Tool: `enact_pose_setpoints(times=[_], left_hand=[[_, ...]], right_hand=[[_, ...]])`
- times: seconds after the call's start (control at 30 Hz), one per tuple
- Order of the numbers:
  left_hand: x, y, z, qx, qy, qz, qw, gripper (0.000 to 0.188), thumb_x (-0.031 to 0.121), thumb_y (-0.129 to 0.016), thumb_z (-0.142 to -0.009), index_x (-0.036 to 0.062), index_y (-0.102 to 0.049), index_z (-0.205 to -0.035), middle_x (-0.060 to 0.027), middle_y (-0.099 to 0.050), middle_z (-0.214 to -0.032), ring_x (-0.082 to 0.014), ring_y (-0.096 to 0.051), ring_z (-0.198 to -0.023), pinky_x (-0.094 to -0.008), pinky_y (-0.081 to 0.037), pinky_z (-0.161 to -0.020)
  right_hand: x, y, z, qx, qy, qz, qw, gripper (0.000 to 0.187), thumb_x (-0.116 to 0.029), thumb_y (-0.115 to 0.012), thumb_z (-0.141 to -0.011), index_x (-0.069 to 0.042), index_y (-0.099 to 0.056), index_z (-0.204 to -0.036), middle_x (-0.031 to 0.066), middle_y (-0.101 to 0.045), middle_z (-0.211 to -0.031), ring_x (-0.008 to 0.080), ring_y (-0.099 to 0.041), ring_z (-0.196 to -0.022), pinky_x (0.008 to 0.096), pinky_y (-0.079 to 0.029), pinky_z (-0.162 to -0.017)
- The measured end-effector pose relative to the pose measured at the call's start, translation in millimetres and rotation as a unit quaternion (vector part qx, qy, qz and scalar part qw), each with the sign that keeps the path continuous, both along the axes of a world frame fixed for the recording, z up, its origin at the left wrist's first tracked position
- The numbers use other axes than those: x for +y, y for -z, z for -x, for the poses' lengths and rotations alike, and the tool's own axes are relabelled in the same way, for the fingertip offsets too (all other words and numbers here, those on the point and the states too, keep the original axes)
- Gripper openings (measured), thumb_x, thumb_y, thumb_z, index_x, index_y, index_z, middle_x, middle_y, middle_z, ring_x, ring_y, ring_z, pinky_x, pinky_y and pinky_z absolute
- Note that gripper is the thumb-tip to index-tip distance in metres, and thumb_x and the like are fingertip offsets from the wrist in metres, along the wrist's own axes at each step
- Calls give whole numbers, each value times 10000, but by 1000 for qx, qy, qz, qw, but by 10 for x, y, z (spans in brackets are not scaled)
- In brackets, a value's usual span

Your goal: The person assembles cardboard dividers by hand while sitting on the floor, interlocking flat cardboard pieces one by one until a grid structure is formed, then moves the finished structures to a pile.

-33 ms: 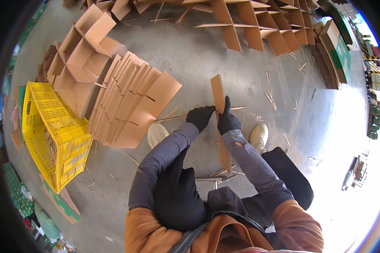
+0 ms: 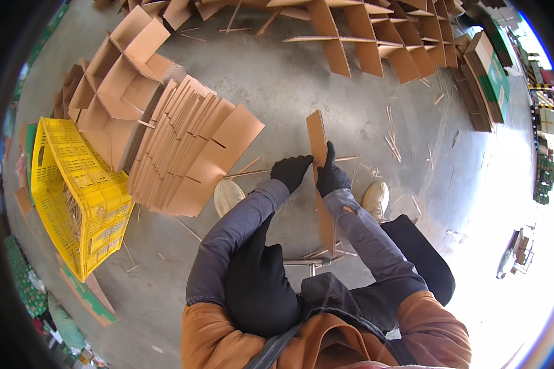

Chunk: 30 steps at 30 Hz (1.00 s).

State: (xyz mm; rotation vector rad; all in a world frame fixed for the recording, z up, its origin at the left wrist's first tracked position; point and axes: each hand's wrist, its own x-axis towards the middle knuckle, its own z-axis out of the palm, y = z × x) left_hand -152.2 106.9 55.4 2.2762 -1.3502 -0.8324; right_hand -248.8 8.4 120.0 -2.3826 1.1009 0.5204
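A long, narrow cardboard strip (image 2: 325, 224) stands on edge in front of me, its length running away from my body. My right hand (image 2: 333, 177), in a black glove, grips its right side with the thumb pointing up along it. From the left, my left hand (image 2: 291, 173), also in a black glove, is closed with its fingertips pinched at the strip's edge. Whether a small scrap sits in that pinch is hidden. Left of my left hand leans a fanned stack of slotted cardboard sheets (image 2: 218, 147).
Assembled cardboard dividers (image 2: 120, 80) stand behind the stack; more dividers (image 2: 369, 46) lie at the far side. A yellow plastic crate (image 2: 104, 200) with scraps inside tips on its side at left. Flattened cartons (image 2: 486, 80) lean at far right. Thin cardboard offcuts (image 2: 393, 138) litter the floor.
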Motion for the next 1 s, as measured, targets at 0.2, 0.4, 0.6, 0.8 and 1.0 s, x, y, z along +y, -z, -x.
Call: enact_pose_setpoints(times=[0.2, 0.4, 0.6, 0.8, 1.0], left_hand=[[192, 170, 85, 5, 14, 6, 1000, 356, 157, -361, -886, 211, -507, -1206, -80, -589, -1135, -269, -597, -985, -396, -488, -816], [29, -292, -34, -1, 19, -27, 999, 334, 215, -409, -888, 206, -498, -1210, -103, -611, -1068, -298, -619, -901, -433, -501, -757], [895, -10, -1089, -218, -352, 225, 882, 424, 334, -670, -774, 80, -559, -1094, -121, -597, -1065, -296, -555, -1007, -397, -452, -826], [1320, 179, -1337, -113, -236, -93, 961, 452, 347, -690, -725, 66, -563, -1055, -167, -585, -997, -356, -585, -889, -437, -468, -755], [670, 331, -867, -101, -80, 33, 991, 250, 202, -516, -844, 117, -605, -1062, -141, -609, -962, -297, -608, -859, -420, -479, -754]], right_hand=[[362, 136, 159, -16, -4, 23, 1000, 719, -198, -443, -879, -120, 11, -1432, 224, -642, -799, 395, -616, -670, 486, -467, -596], [85, 502, -95, 59, 63, -16, 996, 827, -210, -504, -836, -142, 62, -1436, 199, -642, -826, 351, -642, -733, 454, -484, -636], [-508, 633, 90, 8, 23, 49, 999, 866, -219, -528, -848, -159, 111, -1430, 187, -633, -725, 329, -609, -593, 459, -452, -544], [-535, 895, 1559, 25, 147, 93, 984, 605, -336, -596, -823, -109, -360, -1331, 252, -602, -1045, 426, -582, -951, 473, -469, -774], [-253, -103, 885, -278, 321, 75, 902, 473, -313, -613, -817, -15, -507, -1170, 249, -617, -999, 389, -595, -952, 431, -474, -757]])
